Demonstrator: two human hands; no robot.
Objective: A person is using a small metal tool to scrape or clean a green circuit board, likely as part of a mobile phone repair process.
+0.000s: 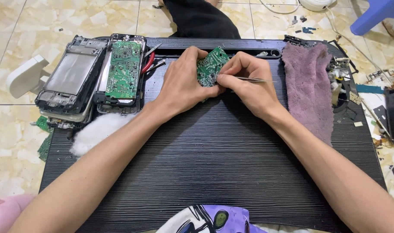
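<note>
My left hand (182,80) grips a small green circuit board (210,65), tilted up on edge above a black ribbed lap desk (214,155). My right hand (248,82) pinches thin metal tweezers (251,79), their tip touching the board's right edge. Both hands meet near the desk's far middle.
Opened device shells (72,77) and a larger green board (123,69) are stacked at the far left, with red-handled pliers (148,62) beside them. White cotton (97,131) lies left. A mauve cloth (309,86) lies at the right. Loose parts (384,108) litter the tiled floor.
</note>
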